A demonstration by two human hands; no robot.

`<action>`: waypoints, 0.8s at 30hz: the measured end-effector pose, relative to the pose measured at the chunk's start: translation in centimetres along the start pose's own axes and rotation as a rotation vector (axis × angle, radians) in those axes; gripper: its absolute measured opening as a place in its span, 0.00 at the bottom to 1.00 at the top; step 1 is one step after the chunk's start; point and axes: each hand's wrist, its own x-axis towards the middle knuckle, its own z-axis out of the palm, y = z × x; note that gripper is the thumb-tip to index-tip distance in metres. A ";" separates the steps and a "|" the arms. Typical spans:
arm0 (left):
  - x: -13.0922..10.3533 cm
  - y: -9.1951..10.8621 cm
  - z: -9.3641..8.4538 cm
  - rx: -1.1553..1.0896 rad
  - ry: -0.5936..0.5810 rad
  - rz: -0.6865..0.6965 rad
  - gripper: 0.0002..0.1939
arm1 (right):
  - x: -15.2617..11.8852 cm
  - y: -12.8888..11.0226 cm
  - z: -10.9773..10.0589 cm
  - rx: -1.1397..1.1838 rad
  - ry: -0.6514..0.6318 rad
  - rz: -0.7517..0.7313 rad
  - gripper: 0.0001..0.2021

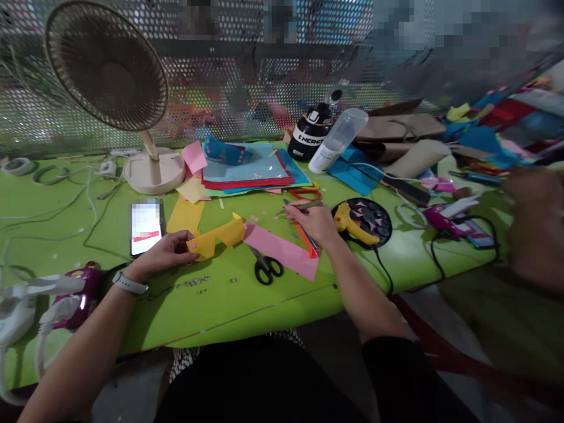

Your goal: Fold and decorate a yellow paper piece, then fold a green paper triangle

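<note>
My left hand (174, 251) pinches the left end of a folded yellow paper strip (209, 242) above the green table. Beside the strip's right end lies a long pink paper strip (282, 249). My right hand (312, 220) is closed around a thin greenish tool (308, 205), perhaps tweezers, its tip pointing left near tiny pink scraps. Under that hand is an orange-red cutter (311, 244). Black-handled scissors (268, 269) lie in front of the pink strip. Right of my right hand, a yellow glue gun (356, 226) rests on a round black tray (382, 220) with pink pieces.
A fan (154, 170) and a lit phone (146, 226) stand and lie at left, near a purple power socket (83, 296). Behind are stacked coloured sheets (247, 167), a black bottle (308, 135) and a white spray bottle (337, 141). Another person's arm (535, 229) is at right.
</note>
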 end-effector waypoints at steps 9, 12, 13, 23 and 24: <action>-0.1 0.2 0.1 0.014 0.000 0.006 0.16 | 0.3 0.4 2.1 0.087 0.067 0.007 0.21; -0.1 0.3 0.2 0.020 0.004 0.009 0.16 | 0.5 0.6 2.4 0.102 0.043 0.029 0.22; -0.1 0.3 0.2 0.022 0.005 0.010 0.16 | 0.5 0.6 2.4 0.102 0.029 0.035 0.22; 0.0 0.0 0.0 0.009 -0.003 0.007 0.15 | 0.5 0.5 2.9 0.103 0.026 0.042 0.21; 0.0 0.0 0.0 0.008 -0.004 0.005 0.15 | 0.5 0.4 2.9 0.110 0.040 0.044 0.22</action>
